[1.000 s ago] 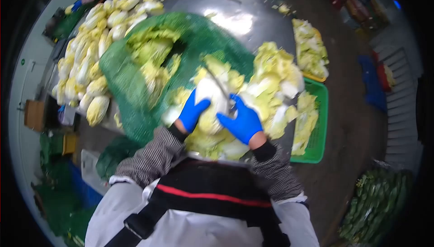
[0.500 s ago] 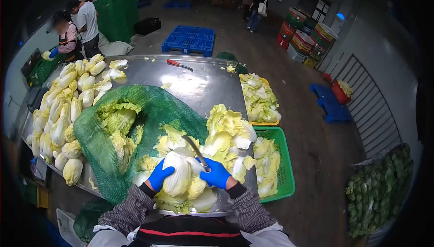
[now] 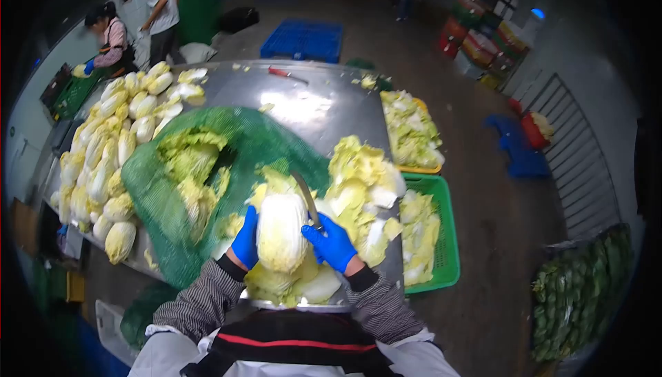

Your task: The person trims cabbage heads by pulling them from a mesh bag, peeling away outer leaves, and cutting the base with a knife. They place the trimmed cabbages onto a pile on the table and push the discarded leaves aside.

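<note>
While the left hand (image 3: 245, 240) cups it, the cabbage (image 3: 281, 232) stands upright — pale, tightly wrapped — right hand (image 3: 334, 242) gripping a knife (image 3: 306, 200).

our right hand (image 3: 334, 242) hides the knife (image 3: 306, 201) handle; the cabbage (image 3: 281, 231) covers most of our left hand (image 3: 245, 240). far crates (image 3: 483, 44) are too blurred for us to tell their contents.

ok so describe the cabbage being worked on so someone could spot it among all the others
Start at the steel table and come to its near edge, right of the green net sack. There one pale cabbage sits between two blue-gloved hands, the left hand cupping its side. Unlike the others, it has a knife against it, held in the right hand.
</note>
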Available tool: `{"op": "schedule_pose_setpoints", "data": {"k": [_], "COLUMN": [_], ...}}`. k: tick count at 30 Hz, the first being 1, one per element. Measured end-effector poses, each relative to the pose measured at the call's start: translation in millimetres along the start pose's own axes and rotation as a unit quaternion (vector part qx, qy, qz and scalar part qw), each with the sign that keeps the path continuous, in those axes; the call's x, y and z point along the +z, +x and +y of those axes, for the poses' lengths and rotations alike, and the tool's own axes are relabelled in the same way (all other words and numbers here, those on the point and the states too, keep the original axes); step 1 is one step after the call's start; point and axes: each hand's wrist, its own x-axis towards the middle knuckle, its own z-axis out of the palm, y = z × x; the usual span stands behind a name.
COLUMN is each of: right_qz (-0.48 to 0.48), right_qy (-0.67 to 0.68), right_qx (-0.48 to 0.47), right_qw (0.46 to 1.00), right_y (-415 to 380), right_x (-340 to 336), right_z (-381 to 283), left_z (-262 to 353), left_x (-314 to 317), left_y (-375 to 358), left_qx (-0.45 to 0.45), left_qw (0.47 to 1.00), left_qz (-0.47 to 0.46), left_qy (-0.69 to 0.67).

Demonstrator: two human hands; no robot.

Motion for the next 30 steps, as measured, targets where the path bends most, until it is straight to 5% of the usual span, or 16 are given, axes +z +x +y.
{"op": "schedule_pose_setpoints", "data": {"k": [1,2,3,4,7,12,17,19,30], "right_qz": [-0.001,-0.007,0.041,-0.007,-0.038,-0.02,0.008,-0.037,-0.034], "right_qy": [-0.056,-0.047,-0.07,-0.004,-0.029,-0.124,-0.156,-0.065,-0.181], "right_qx": [0.002,-0.025,-0.095,0.004,0.018,-0.064,-0.055,-0.052,-0.12], "right_qw": [0.998,0.999,0.992,1.0,0.999,0.99,0.986,0.996,0.975], "right_y": [-2,-11,6,-1,-8,-6,-8,-6,-16], "right_x": [1,16,9,7,5,6,9,3,3], "right_z": [-4,29,27,6,-11,-4,-3,2,-6], "left_z": [2,-7,-4,-7,-9,-6,-10,-10,-3], "left_x": [0,5,-6,-15,-15,-3,-5,-6,1], "left_y": [-8,-30,-21,-22,-25,-31,-38,-38,-30], "left_qx": [0.03,0.058,-0.047,-0.048,0.004,0.051,0.023,0.014,0.066], "left_qw": [0.994,0.997,0.996,0.995,0.997,0.993,0.997,0.998,0.968], "left_qz": [0.013,0.027,0.068,0.041,0.047,0.032,0.052,0.059,-0.002], "left_qy": [0.105,0.053,-0.041,-0.076,-0.059,0.097,0.052,0.033,0.242]}}
